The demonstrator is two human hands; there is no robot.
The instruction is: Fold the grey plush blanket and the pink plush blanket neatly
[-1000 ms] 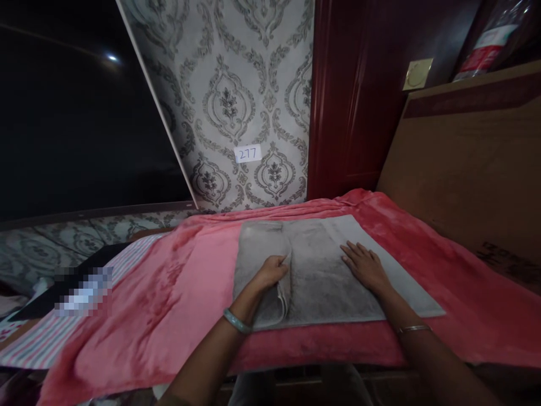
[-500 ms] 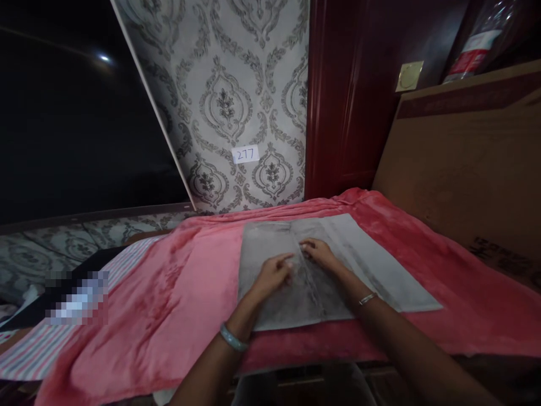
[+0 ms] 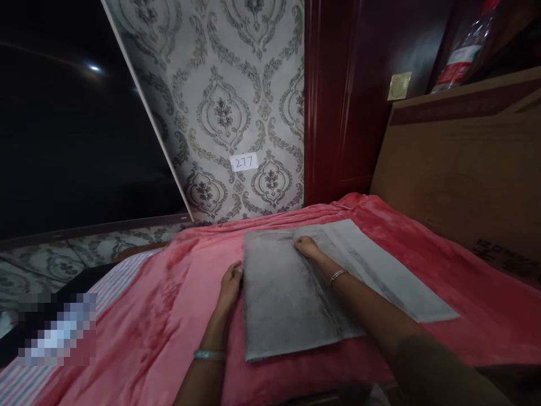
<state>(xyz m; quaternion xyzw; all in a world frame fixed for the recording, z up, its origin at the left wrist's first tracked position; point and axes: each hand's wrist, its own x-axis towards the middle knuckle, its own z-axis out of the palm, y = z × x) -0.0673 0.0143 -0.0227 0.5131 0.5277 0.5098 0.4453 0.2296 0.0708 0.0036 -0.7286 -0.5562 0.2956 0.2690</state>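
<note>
A grey, smudged sheet [image 3: 283, 304], with a paler strip along its right side, lies on a pink plush blanket [image 3: 203, 287]. I cannot tell whether it is cloth or paper. A crease runs down its middle, and its near left corner looks slightly raised. At the sheet's left edge, my left hand [image 3: 230, 282] is closed with thumb and fingers pinching the margin. My right hand [image 3: 307, 247] is closed near the far end of the crease, its fingertips gripping the material. A pale bangle circles the left wrist, a silver one the right.
A large cardboard box [image 3: 456, 175] stands at the right, with a plastic bottle [image 3: 459, 65] behind it. The dark screen [image 3: 80, 124] rises at the left. Patterned wallpaper [image 3: 224, 113] with a "277" label [image 3: 244, 162] is behind. Striped fabric [image 3: 114, 282] shows at the left.
My left hand has moved left from the middle of the sheet to its left edge and closed there. My right hand has shifted slightly farther up the crease. The view has tilted slightly.
</note>
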